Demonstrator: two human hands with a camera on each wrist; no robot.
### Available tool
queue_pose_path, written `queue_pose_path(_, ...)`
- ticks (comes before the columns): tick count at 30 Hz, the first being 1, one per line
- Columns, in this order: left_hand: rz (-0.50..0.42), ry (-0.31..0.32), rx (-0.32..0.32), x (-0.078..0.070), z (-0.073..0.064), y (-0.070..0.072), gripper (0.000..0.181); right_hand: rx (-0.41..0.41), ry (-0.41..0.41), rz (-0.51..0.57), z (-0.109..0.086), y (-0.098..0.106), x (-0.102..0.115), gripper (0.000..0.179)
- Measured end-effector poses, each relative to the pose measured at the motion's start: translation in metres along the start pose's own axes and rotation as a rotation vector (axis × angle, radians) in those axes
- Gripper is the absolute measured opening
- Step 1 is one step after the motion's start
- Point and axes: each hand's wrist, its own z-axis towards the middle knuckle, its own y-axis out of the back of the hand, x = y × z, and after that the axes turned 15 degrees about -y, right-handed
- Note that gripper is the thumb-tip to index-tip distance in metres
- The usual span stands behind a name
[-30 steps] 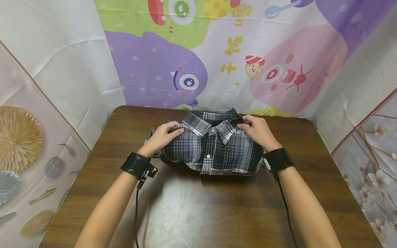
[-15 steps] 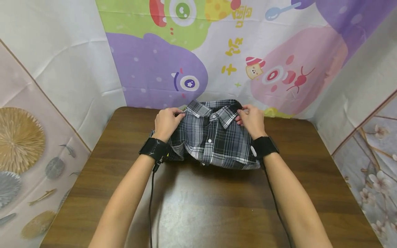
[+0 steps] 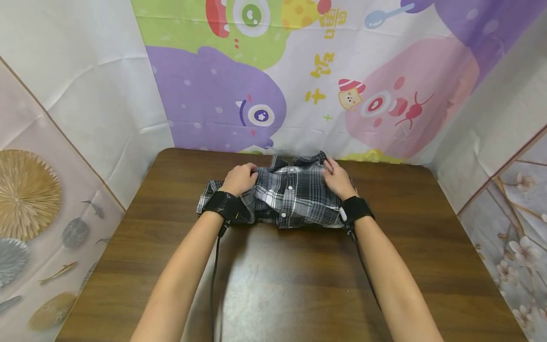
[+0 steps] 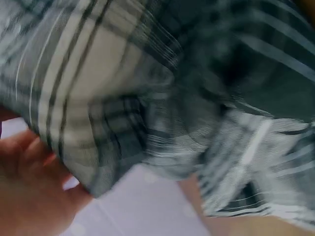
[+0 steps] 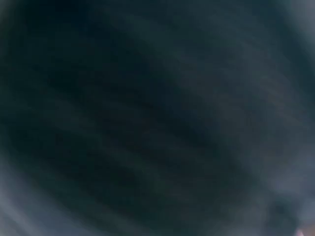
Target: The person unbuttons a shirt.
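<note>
A plaid shirt (image 3: 309, 190) is set at the far part of the worktop (image 3: 282, 280), bunched into a low, wide heap, with its buttoned front facing up and its collar (image 3: 305, 162) turned toward the patterned curtain (image 3: 307, 114). The cloth is judged thin, light and soft: folds are formed easily, nothing stiff is seen to hold the body flat, and little slipping or breakage is to be feared, though creasing is likely. In the head view, the shirt's left-hand shoulder area is held by the left hand (image 3: 240, 179); in the left wrist view, the fingers are partly hidden behind a cloth edge. The opposite shoulder is met by the right hand (image 3: 337, 179), but whether cloth is gripped there cannot be told, as its wrist view is blurred and dark. The surest hold is judged to be offered by the doubled shoulder seams beside the collar. Little room is left behind, where the back edge is closely met by the curtain; more is given toward the person and to both sides. The cables (image 3: 213, 289) trailing from the wristbands (image 3: 223, 204) are best kept off the cloth.
</note>
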Motion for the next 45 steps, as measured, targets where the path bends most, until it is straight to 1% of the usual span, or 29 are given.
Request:
queue_pose_path(1, -0.010, -0.013, 0.029, 0.003, -0.003, -0.003, 0.039, -0.020, -0.004, 0.036, -0.001, 0.000, -0.006, 0.056)
queue_pose_path(2, -0.030, -0.025, 0.042, 0.006, -0.006, -0.005, 0.041, -0.054, -0.002, 0.077, -0.002, 0.001, -0.012, 0.053)
queue_pose_path(3, -0.058, -0.033, 0.047, 0.009, -0.010, -0.006, 0.042, -0.098, 0.007, 0.110, -0.004, 0.002, -0.017, 0.051)
queue_pose_path(4, -0.084, -0.043, 0.036, 0.012, -0.014, -0.006, 0.043, -0.144, 0.019, 0.148, -0.006, 0.004, -0.020, 0.048)
queue_pose_path(6, -0.139, -0.059, -0.009, 0.016, -0.022, -0.004, 0.043, -0.216, 0.052, 0.237, -0.012, 0.010, -0.026, 0.043)
queue_pose_path(9, -0.171, -0.075, -0.093, 0.020, -0.037, 0.005, 0.042, -0.295, 0.074, 0.360, -0.025, 0.023, -0.033, 0.036)
queue_pose_path(11, -0.174, -0.065, -0.147, 0.022, -0.047, 0.010, 0.041, -0.333, 0.064, 0.411, -0.035, 0.031, -0.039, 0.033)
queue_pose_path(13, -0.171, -0.046, -0.200, 0.025, -0.058, 0.014, 0.039, -0.361, 0.036, 0.420, -0.045, 0.038, -0.046, 0.031)
queue_pose_path(16, -0.187, 0.008, -0.258, 0.028, -0.075, 0.018, 0.036, -0.365, -0.021, 0.383, -0.058, 0.044, -0.060, 0.028)
queue_pose_path(18, -0.194, 0.036, -0.290, 0.030, -0.085, 0.019, 0.035, -0.344, -0.052, 0.326, -0.066, 0.045, -0.071, 0.028)
queue_pose_path(20, -0.200, 0.064, -0.299, 0.030, -0.094, 0.019, 0.033, -0.321, -0.074, 0.256, -0.073, 0.046, -0.081, 0.028)
queue_pose_path(22, -0.205, 0.090, -0.294, 0.030, -0.101, 0.017, 0.032, -0.302, -0.081, 0.189, -0.079, 0.044, -0.089, 0.028)
queue_pose_path(27, -0.205, 0.144, -0.215, 0.032, -0.114, 0.009, 0.028, -0.258, -0.083, 0.047, -0.092, 0.038, -0.099, 0.029)
queue_pose_path(29, -0.202, 0.146, -0.184, 0.033, -0.117, 0.003, 0.027, -0.242, -0.090, 0.001, -0.095, 0.035, -0.102, 0.033)
queue_pose_path(32, -0.213, 0.157, -0.140, 0.032, -0.120, -0.007, 0.029, -0.212, -0.108, -0.041, -0.097, 0.028, -0.106, 0.044)
queue_pose_path(34, -0.212, 0.159, -0.114, 0.030, -0.120, -0.014, 0.034, -0.200, -0.117, -0.056, -0.097, 0.023, -0.109, 0.050)
queue_pose_path(36, -0.209, 0.181, -0.099, 0.029, -0.120, -0.021, 0.046, -0.181, -0.111, -0.065, -0.098, 0.019, -0.109, 0.055)
queue_pose_path(38, -0.189, 0.208, -0.110, 0.029, -0.118, -0.029, 0.057, -0.177, -0.081, -0.077, -0.098, 0.015, -0.109, 0.052)
queue_pose_path(40, -0.163, 0.235, -0.131, 0.030, -0.116, -0.035, 0.060, -0.168, -0.038, -0.087, -0.097, 0.011, -0.109, 0.046)
queue_pose_path(42, -0.130, 0.245, -0.157, 0.033, -0.114, -0.041, 0.053, -0.175, 0.003, -0.090, -0.097, 0.007, -0.109, 0.038)
queue_pose_path(43, -0.122, 0.242, -0.177, 0.035, -0.114, -0.043, 0.044, -0.184, 0.023, -0.094, -0.097, 0.006, -0.109, 0.034)
queue_pose_path(45, -0.112, 0.226, -0.224, 0.037, -0.114, -0.045, 0.027, -0.201, 0.037, -0.083, -0.097, 0.004, -0.108, 0.029)
